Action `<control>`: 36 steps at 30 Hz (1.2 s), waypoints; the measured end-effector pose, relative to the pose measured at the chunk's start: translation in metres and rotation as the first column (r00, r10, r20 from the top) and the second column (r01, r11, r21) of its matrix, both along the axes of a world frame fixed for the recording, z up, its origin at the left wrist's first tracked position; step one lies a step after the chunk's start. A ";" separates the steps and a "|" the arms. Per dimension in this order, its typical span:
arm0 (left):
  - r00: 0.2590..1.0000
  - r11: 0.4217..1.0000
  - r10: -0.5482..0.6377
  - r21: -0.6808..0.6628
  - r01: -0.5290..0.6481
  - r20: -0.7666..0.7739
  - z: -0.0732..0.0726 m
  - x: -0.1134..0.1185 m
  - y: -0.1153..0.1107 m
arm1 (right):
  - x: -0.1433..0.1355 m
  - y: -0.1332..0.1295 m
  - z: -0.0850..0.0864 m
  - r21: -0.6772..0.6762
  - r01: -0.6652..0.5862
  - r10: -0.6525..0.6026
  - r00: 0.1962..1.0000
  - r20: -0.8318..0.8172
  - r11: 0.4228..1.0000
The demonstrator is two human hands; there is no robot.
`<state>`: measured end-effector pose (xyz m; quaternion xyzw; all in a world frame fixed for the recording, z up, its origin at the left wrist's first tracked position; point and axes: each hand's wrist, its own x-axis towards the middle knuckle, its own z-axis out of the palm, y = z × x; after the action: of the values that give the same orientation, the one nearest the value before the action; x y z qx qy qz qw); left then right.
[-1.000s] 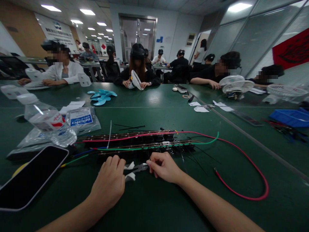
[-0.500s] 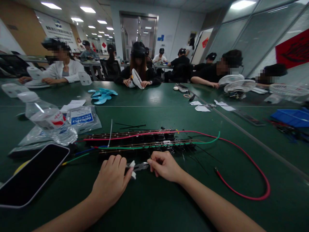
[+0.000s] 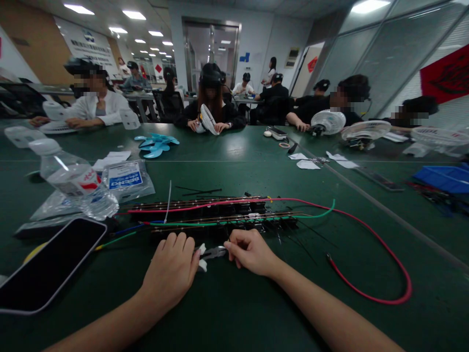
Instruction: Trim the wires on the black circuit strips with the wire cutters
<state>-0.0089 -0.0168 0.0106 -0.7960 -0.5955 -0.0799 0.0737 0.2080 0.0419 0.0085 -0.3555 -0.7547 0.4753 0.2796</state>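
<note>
My left hand is wrapped round the white-sleeved handles of a pair of pliers, whose metal jaws point right. At the jaw tips my right hand pinches with thumb and forefinger; what lies between those fingers is too small to make out. Just beyond both hands lie long black strips with copper-coloured lines along them. A red cable runs over the strips and loops round to the right. Along the near strip lies a green wire. A pale cable tie sticks up from it.
To the left are a smartphone, a water bottle and a labelled plastic bag. Loose black cable ties lie right of the strips. Blue fan blades and a blue tray are farther off. Several co-workers sit beyond.
My left hand has shifted slightly right along the pliers; my right hand stays where it was. At the far right, a co-worker's white fan part has moved left.
</note>
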 end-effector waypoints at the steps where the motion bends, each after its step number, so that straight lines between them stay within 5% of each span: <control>1: 1.000 1.000 -0.003 0.000 0.003 -0.004 0.000 0.000 0.001 | 0.000 0.000 0.000 0.001 -0.001 0.001 1.000 -0.002 1.000; 36: 1.000 0.999 0.011 0.038 -0.011 0.008 0.003 0.004 0.002 | -0.002 -0.002 -0.002 -0.022 0.031 -0.031 0.999 -0.012 0.999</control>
<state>-0.0050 -0.0148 0.0138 -0.7907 -0.5986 -0.0939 0.0871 0.2059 0.0395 0.0061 -0.3672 -0.7422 0.4813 0.2875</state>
